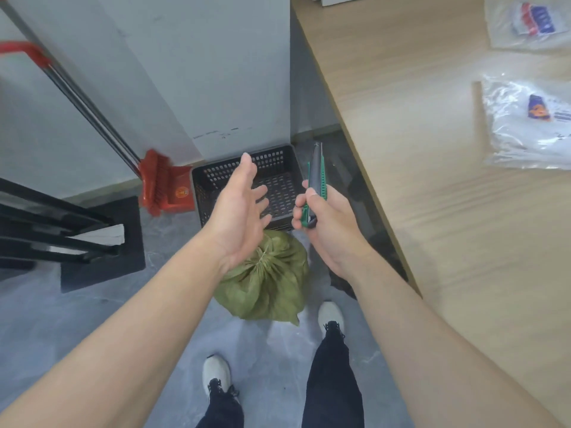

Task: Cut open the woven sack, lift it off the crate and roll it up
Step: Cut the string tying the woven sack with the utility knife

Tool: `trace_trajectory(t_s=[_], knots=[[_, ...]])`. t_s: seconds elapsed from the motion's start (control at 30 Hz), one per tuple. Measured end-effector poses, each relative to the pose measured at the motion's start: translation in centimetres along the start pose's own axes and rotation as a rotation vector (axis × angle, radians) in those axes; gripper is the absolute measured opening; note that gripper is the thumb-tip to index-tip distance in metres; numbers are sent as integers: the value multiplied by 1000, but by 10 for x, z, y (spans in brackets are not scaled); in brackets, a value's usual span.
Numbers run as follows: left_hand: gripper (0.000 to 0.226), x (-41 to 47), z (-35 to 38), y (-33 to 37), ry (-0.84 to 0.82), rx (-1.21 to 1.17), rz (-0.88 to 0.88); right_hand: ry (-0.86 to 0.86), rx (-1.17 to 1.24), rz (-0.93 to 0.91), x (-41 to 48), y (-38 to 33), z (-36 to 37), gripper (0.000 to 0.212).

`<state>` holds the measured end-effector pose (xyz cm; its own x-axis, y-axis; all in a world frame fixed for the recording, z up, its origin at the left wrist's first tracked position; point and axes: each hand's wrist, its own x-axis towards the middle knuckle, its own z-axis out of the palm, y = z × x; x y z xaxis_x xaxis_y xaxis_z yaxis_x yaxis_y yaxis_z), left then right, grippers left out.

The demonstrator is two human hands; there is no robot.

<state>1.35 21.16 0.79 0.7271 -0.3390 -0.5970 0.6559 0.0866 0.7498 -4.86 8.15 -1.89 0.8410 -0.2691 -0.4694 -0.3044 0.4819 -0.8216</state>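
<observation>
A green woven sack (272, 282) stands on the grey floor just in front of my feet, its neck gathered and tied with a thin cord. Whatever it covers is hidden inside. Behind it sits a black perforated plastic crate (278, 177) with nothing visible in it, against the wall. My left hand (241, 211) hovers open above the sack's tied neck, palm turned inward, fingers apart. My right hand (324, 220) is closed around a green and black utility knife (315, 180), held upright above the sack's right side.
A wooden table (448, 180) runs along the right, carrying clear plastic bags (525, 125). A red broom and dustpan (167, 186) lean on the white wall at left. A black rack (55, 230) stands at far left. My shoes (216, 375) are on the floor below.
</observation>
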Motion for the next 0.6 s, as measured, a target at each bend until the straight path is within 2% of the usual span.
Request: trace_trajectory(t_s=[0.3,0.6], knots=[[77,-72,-110,-8,-68,27,-18,61,176,-106,-87,90,87,22],[76,-96,-143,-58,-24,51,-10,54,153,-106,-106,155,83,23]])
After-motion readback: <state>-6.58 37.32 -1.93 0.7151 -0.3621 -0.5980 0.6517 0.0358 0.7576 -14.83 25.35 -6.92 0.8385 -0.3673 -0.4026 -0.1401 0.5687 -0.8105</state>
